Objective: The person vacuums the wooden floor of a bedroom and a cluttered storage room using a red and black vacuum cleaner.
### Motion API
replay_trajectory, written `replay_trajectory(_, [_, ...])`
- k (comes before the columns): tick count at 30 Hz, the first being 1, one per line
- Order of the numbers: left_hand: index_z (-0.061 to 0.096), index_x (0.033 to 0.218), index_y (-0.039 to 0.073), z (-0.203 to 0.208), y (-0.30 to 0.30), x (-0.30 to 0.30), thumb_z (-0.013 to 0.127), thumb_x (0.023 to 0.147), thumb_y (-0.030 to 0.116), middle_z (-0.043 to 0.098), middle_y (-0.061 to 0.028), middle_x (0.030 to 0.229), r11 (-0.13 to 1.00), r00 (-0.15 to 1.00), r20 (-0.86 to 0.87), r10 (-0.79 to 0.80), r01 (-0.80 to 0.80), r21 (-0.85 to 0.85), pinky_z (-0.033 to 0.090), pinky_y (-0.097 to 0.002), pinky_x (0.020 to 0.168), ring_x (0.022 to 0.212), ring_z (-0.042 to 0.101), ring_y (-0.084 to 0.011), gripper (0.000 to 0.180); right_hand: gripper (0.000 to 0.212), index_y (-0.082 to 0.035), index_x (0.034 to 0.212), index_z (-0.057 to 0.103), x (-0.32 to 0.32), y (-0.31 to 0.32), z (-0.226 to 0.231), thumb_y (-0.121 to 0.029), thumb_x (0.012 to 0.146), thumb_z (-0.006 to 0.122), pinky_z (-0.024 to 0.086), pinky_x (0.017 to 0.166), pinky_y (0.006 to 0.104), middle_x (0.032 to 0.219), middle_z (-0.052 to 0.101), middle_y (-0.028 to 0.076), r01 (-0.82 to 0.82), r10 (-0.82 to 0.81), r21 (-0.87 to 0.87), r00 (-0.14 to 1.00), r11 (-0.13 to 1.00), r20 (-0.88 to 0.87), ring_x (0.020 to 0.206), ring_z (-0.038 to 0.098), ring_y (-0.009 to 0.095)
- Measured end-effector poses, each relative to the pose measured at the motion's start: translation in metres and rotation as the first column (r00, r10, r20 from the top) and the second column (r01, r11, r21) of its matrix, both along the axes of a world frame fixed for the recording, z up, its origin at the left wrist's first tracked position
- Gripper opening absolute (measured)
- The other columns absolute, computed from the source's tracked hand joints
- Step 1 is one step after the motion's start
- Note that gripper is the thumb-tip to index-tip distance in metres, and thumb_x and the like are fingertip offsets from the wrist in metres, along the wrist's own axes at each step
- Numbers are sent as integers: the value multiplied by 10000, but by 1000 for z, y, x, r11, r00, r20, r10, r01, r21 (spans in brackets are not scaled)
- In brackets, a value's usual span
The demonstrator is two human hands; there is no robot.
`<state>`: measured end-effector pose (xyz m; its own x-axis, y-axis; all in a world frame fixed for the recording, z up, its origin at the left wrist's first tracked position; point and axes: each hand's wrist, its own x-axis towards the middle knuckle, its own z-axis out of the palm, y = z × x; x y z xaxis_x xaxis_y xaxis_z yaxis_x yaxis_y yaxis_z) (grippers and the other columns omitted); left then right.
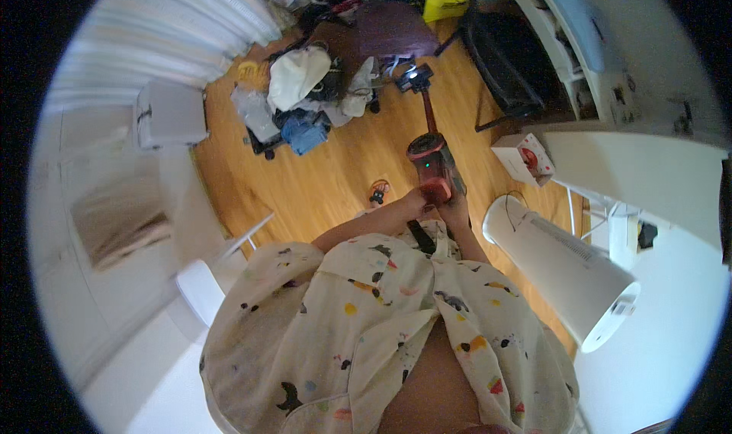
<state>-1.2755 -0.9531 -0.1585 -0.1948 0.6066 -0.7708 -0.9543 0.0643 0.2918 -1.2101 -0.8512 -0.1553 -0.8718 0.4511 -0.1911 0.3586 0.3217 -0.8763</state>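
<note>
A red and dark cordless stick vacuum cleaner [429, 159] reaches away from me over the wooden floor. My left hand [414, 204] is closed at the left of its near end, and my right hand [455, 210] closes on it from the right. Both sets of fingers are partly hidden by the vacuum body. A small green light glows on the body. From there a thin red tube [430, 114] runs to the floor head [414, 78], which has a bright white lamp lit. The head rests near the edge of a purple-brown piece of furniture [393, 28].
Clothes and bags [300, 91] are heaped left of the vacuum head. A black chair [507, 64] stands to its right. Nearer on the right are a white box [524, 159] and a tall white cylindrical appliance [560, 270]. A grey case [171, 114] sits by the curtain.
</note>
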Motion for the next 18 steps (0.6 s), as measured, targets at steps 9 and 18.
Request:
replay_trajectory(9, [511, 801, 142, -16, 61, 11, 476, 803, 225, 533, 17, 782, 983, 983, -31, 182, -182, 11, 380, -215, 586, 694, 477, -84, 90, 289, -17, 851, 559, -23, 57, 43, -214, 647, 612, 450, 570, 392, 700, 575, 200, -207, 207, 201, 978, 957, 21, 668, 567, 350])
replay_trajectory(18, [507, 831, 107, 67, 30, 44, 462, 797, 131, 516, -31, 815, 968, 962, 109, 251, -249, -28, 424, -306, 673, 755, 493, -146, 62, 277, 0, 859, 533, -4, 39, 123, -178, 651, 577, 436, 605, 398, 711, 567, 208, -523, 419, 165, 803, 836, 423, 692, 551, 369])
